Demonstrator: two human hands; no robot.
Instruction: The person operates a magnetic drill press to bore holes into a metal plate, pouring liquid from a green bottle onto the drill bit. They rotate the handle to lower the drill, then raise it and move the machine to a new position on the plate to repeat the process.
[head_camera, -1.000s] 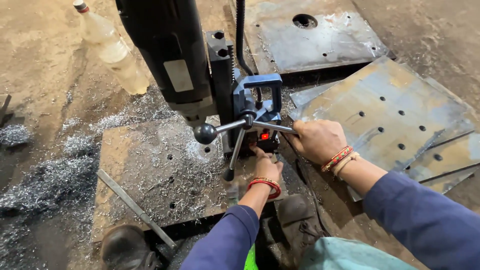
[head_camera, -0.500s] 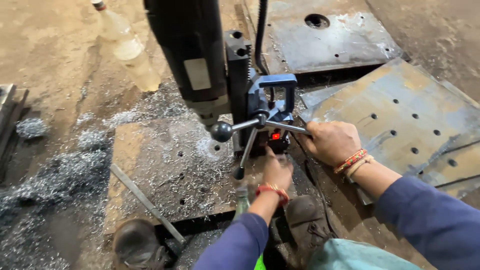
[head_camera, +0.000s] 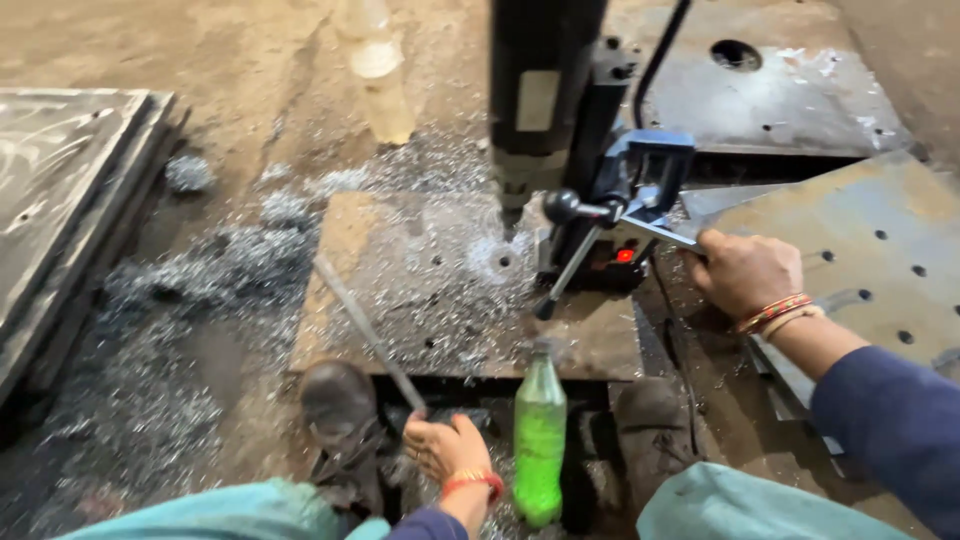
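Right hand (head_camera: 742, 272) is closed around one spoke of the feed handle (head_camera: 640, 225) of the magnetic drill (head_camera: 560, 120), which stands on the steel plate (head_camera: 440, 290); the bit sits just above a drilled hole ringed with metal shavings (head_camera: 200, 270). Left hand (head_camera: 445, 447) is low at the plate's near edge, fingers curled on the end of a thin metal rod (head_camera: 365, 330) lying across the plate. A green plastic bottle (head_camera: 540, 435) stands just beside the left hand.

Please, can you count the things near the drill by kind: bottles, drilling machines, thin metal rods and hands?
Bottles: 2, green bottle, clear bottle
Drilling machines: 1, magnetic drill
Thin metal rods: 1, rod
Hands: 2, left hand, right hand
Total: 6
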